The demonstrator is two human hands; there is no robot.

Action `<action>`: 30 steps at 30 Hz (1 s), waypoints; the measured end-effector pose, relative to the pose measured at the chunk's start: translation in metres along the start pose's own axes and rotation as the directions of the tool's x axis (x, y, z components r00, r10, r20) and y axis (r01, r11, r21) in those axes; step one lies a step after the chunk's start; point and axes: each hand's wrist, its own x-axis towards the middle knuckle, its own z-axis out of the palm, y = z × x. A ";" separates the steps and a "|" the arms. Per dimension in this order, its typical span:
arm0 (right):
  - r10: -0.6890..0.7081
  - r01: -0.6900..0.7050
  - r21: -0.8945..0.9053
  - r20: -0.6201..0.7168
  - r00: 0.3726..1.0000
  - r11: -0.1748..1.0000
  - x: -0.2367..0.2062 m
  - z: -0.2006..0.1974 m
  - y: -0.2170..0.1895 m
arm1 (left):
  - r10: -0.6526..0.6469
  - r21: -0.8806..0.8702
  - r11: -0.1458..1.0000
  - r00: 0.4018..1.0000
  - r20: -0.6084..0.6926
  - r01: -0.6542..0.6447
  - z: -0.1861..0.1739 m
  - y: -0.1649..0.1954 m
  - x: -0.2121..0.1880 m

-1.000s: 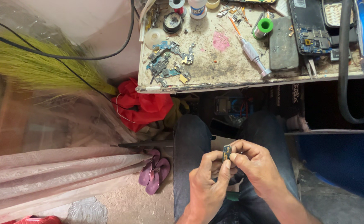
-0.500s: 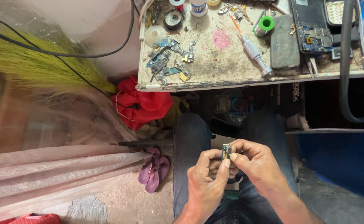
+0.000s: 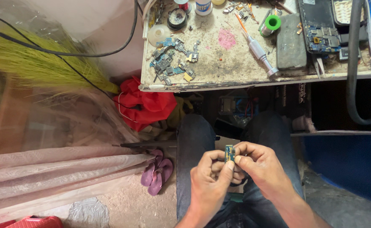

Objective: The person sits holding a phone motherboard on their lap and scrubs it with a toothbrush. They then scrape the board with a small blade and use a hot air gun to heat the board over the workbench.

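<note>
Over my lap, between my knees, both hands pinch a small blue-green circuit board [image 3: 230, 153] held upright on edge. My left hand [image 3: 213, 185] grips it from the left with thumb and forefinger. My right hand [image 3: 261, 171] grips it from the right, its fingers curled around the far edge. The board's lower part is hidden behind my fingers.
A worn workbench [image 3: 236, 80] lies ahead with several loose circuit boards [image 3: 173, 63], a silver screwdriver [image 3: 259, 52], a green tape roll [image 3: 272, 22] and an opened phone [image 3: 320, 25]. A red cloth [image 3: 143, 105], purple sandals [image 3: 156, 175] and a broom [image 3: 37, 63] are at left.
The view has shifted slightly; both hands remain together on the small board in nearly the same place over my lap.
</note>
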 end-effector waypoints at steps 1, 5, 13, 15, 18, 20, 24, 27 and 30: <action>0.021 -0.021 -0.003 -0.014 1.000 1.000 0.000 0.000 0.000 | -0.079 -0.128 0.988 0.997 0.028 0.082 -0.003 0.000 0.002; 0.014 -0.014 -0.026 -0.011 1.000 1.000 0.001 -0.001 0.000 | -0.191 -0.364 0.906 0.976 0.109 0.218 -0.011 0.000 0.009; 0.035 -0.037 -0.055 -0.028 0.999 0.998 0.005 -0.002 -0.002 | -0.226 -0.340 0.911 0.972 0.065 0.235 -0.010 0.001 0.012; 0.036 -0.036 -0.053 -0.019 0.999 0.998 0.006 -0.002 -0.002 | -0.230 -0.340 0.910 0.971 0.062 0.237 -0.010 0.000 0.013; 0.038 -0.039 -0.048 -0.008 0.999 0.998 0.008 -0.001 -0.002 | -0.214 -0.327 0.918 0.975 0.061 0.222 -0.011 -0.001 0.013; 0.052 -0.052 -0.030 -0.004 0.999 0.998 0.008 0.000 -0.002 | -0.190 -0.309 0.930 0.980 0.059 0.199 -0.010 -0.001 0.012; 0.079 -0.079 0.018 0.018 0.997 0.997 0.008 0.001 -0.004 | -0.170 -0.237 0.956 0.985 0.040 0.175 -0.006 0.001 0.011; 0.083 -0.084 0.041 0.025 0.996 0.996 0.009 0.002 -0.005 | -0.132 -0.095 0.987 0.991 -0.004 0.131 -0.003 0.004 0.010; 0.085 -0.088 0.082 0.045 0.995 0.993 0.009 0.002 -0.003 | -0.103 0.005 0.995 0.995 -0.012 0.104 -0.002 0.008 0.010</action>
